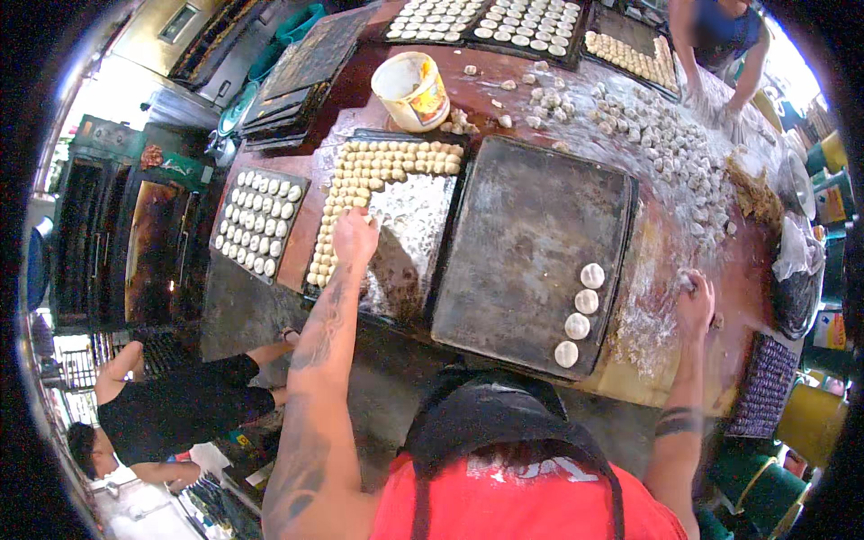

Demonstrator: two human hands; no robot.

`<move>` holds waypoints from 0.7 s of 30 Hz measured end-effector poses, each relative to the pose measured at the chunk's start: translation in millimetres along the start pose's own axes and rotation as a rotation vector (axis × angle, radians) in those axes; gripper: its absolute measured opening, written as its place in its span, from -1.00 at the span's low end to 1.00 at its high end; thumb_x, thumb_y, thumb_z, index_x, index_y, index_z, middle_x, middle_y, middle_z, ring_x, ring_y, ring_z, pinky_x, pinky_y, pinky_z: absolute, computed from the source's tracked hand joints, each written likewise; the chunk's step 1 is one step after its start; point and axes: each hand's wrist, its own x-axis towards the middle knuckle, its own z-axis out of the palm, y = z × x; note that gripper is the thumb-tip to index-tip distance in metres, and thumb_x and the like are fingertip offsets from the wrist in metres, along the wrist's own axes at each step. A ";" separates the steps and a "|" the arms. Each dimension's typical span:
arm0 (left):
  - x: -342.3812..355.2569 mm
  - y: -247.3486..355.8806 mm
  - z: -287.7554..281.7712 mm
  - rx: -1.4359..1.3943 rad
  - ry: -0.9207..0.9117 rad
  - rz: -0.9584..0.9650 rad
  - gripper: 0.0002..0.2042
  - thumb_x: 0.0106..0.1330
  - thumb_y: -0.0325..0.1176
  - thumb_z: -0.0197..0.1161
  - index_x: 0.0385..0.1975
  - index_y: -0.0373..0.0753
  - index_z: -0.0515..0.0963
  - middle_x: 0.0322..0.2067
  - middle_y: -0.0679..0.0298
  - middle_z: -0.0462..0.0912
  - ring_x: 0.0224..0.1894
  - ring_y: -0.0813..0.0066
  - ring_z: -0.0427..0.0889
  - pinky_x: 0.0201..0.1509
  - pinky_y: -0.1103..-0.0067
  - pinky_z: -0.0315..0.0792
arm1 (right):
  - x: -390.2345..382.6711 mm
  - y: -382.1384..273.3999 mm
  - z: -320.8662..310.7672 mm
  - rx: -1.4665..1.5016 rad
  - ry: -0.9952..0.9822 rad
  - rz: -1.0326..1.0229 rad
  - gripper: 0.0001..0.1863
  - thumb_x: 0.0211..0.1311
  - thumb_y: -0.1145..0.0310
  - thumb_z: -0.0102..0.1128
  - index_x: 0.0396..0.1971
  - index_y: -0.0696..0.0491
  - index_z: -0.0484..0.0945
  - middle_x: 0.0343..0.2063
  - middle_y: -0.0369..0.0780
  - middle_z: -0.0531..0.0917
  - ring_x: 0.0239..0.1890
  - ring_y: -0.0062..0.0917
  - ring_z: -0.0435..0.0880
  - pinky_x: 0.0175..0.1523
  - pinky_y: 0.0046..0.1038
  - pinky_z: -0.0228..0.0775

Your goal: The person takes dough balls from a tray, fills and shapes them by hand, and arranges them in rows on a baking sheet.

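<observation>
My left hand (355, 236) has its fingers curled down on a tray (434, 225) holding rows of small beige dough balls (387, 155) on a white-dusted surface; what the fingertips hold is hidden. Beside it lies a dark baking sheet (513, 252) with several flattened, floured dough rounds (586, 301) in a line along its right side. My right hand (697, 301) is on the red tabletop (738, 315) right of that sheet, fingers closed around a pale piece of dough (686, 283).
A white bucket (405, 94), scattered floured dough pieces (657, 135), trays of pale rounds (526, 27) and stacked sheets (292, 72) surround the work. A co-worker (715, 49) handles dough at the back right; another person (180, 409) appears at lower left. A rack tray (256, 225) sits left.
</observation>
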 end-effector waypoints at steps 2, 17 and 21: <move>14.5 -12.5 3.5 0.110 -0.070 0.071 -0.79 0.25 -0.33 0.33 -0.17 -0.24 0.69 -0.19 0.03 0.72 -0.10 0.00 0.70 0.00 0.20 0.57 | -32.5 -10.4 -5.4 0.628 0.134 0.275 -0.69 0.33 0.42 0.10 0.03 0.06 0.63 -0.17 -0.21 0.69 -0.21 -0.37 0.64 -0.10 -0.34 0.52; -119.2 169.6 -69.8 -1.608 -0.844 -0.270 -0.72 0.37 -0.63 0.18 0.06 -0.41 0.52 -0.16 0.16 0.72 -0.19 0.43 0.70 -0.06 0.53 0.61 | -23.5 -404.6 -45.8 0.761 -0.242 -0.316 -0.79 0.21 0.55 0.30 -0.14 0.13 0.65 -0.22 -0.15 0.70 -0.10 -0.24 0.70 0.02 -0.32 0.54; -123.6 170.5 -92.7 -1.721 -0.978 -0.162 -0.70 0.47 -0.59 0.15 0.16 -0.40 0.49 -0.06 0.17 0.68 -0.01 0.42 0.68 0.14 0.50 0.57 | -27.1 -402.4 -25.4 0.534 -0.062 -0.454 -0.66 0.08 0.62 0.33 -0.09 0.14 0.66 -0.12 -0.07 0.68 0.02 -0.11 0.64 0.14 -0.23 0.51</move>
